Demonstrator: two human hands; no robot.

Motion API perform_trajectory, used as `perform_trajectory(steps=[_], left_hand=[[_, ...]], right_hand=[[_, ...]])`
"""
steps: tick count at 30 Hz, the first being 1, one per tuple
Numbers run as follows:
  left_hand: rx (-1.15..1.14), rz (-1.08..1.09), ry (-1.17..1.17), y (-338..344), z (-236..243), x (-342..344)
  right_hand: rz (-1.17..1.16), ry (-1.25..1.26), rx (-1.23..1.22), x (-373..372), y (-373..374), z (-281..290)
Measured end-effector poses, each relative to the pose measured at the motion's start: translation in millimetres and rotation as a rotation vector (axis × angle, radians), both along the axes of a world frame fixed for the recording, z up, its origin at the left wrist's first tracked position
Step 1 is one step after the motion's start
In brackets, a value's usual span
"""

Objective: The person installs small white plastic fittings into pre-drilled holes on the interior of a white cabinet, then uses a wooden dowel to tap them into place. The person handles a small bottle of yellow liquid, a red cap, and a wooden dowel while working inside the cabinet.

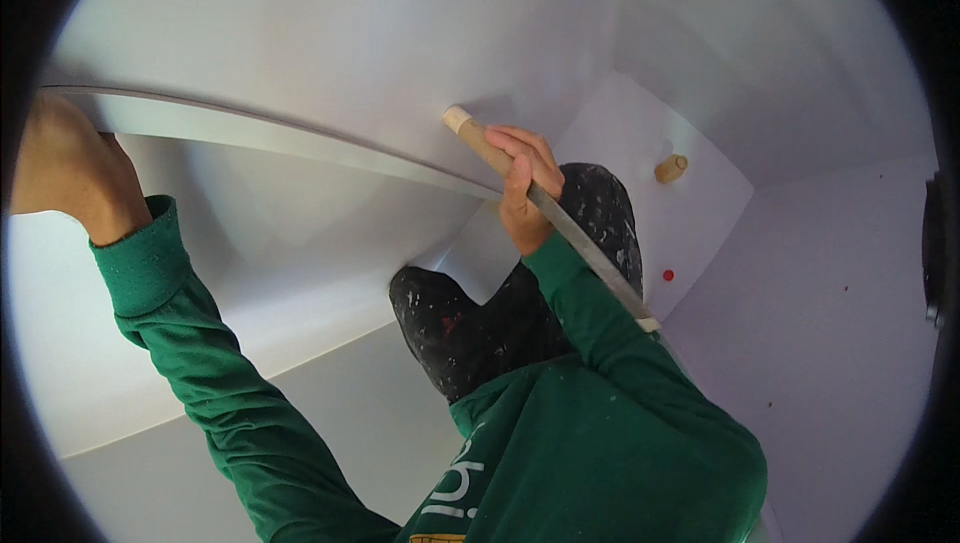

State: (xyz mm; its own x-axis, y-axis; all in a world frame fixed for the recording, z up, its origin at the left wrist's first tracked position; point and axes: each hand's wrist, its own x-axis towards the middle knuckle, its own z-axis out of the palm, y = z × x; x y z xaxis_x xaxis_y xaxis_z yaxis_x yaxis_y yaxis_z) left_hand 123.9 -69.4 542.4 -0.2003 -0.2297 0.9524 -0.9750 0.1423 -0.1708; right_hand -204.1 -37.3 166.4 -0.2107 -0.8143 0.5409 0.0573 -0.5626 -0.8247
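Note:
My right hand (527, 178) is closed around a long, narrow stick (598, 261). The stick slants from a rounded, wood-coloured upper end with a pale tip down to a greyish, flat lower part beside my green right sleeve. A long white panel edge (280, 135) runs across the view from the far left to near my right wrist. At its left end, my raised left hand (70, 158) is against this edge; the fingers are hidden, so their grip cannot be made out.
My paint-spotted dark trousers (520, 308) show below the panel. Beyond my right knee, a small tan cylindrical thing (670, 169) and a red round piece (668, 275) lie on a pale surface. A lilac wall-like surface (810, 333) is at right, with a dark object (936, 248) at the rim.

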Motion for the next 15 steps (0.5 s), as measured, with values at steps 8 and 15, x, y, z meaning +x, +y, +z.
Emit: perform_trajectory(steps=[8,15], left_hand=[[0.007,0.002,-0.01,2,0,-2],[0.012,0.011,-0.017,6,-2,2]], right_hand=[[-0.078,0.006,-0.071,0,0,1],[-0.07,0.043,-0.03,-8,3,0]])
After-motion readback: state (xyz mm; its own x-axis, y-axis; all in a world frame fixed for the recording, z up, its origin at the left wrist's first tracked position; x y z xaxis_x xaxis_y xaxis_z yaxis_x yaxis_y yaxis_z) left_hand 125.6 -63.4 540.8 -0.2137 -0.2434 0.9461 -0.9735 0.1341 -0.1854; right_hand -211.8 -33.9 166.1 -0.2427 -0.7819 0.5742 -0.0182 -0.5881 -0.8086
